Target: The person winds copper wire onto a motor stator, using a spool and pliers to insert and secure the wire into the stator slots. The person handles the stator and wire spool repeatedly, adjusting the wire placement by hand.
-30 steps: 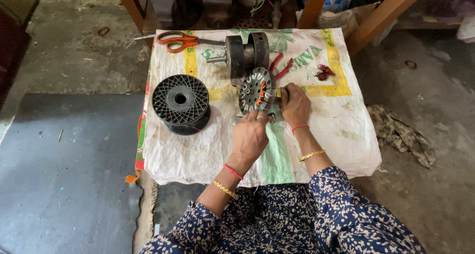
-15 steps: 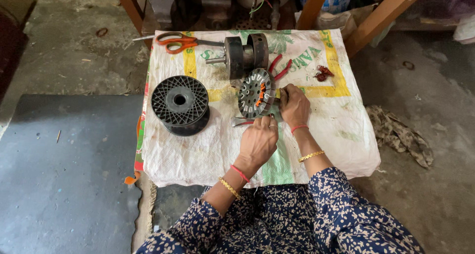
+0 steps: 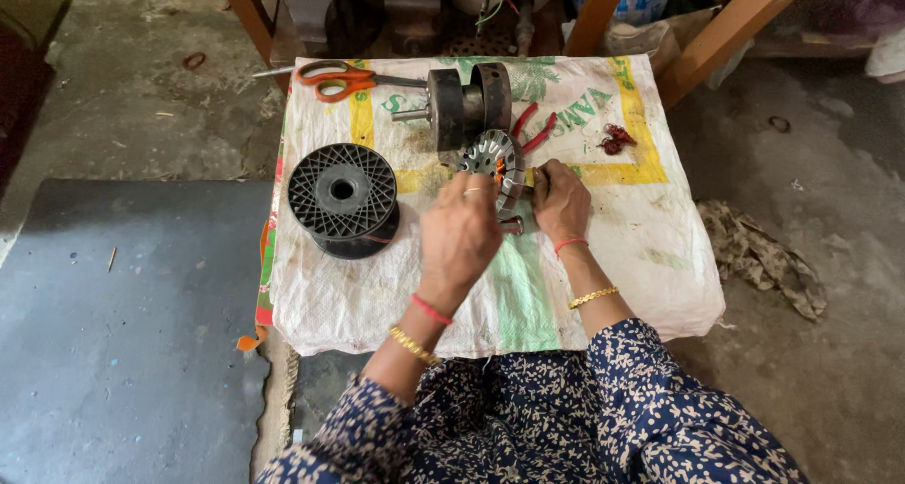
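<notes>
On the desk (image 3: 660, 286), draped in a white woven sack printed green and yellow, items as follows, largest first.

Black plastic spool (image 3: 342, 199): lattice-sided, lying flat at the left, bare of wire so far as can be seen.

Dark cylindrical motor part (image 3: 467, 102): lying on its side with a short shaft pointing left, at the far edge, apart from both hands.

Metal stator core (image 3: 498, 159): slotted ring, held tilted on edge at the centre between the hands. Some orange and copper colour shows in its slots; how many are filled cannot be told, so the winding looks partly done at most, by my reckoning.

Orange-handled scissors (image 3: 330, 79): far left corner, untouched.

Red-handled pliers (image 3: 533, 131): partly behind the core.

Small reddish scrap (image 3: 615, 140): on the yellow print, right.

Left hand (image 3: 459, 234): raised over the core's near side, fingers curled inward; whether it pinches anything cannot be told.

Right hand (image 3: 561, 201): closed about the core's right rim, steadying it.

Room: bare, stained concrete floor (image 3: 113, 116); grey mat (image 3: 123, 352) at left; crumpled rag (image 3: 764, 258) at right; wooden legs and machinery beyond.
</notes>
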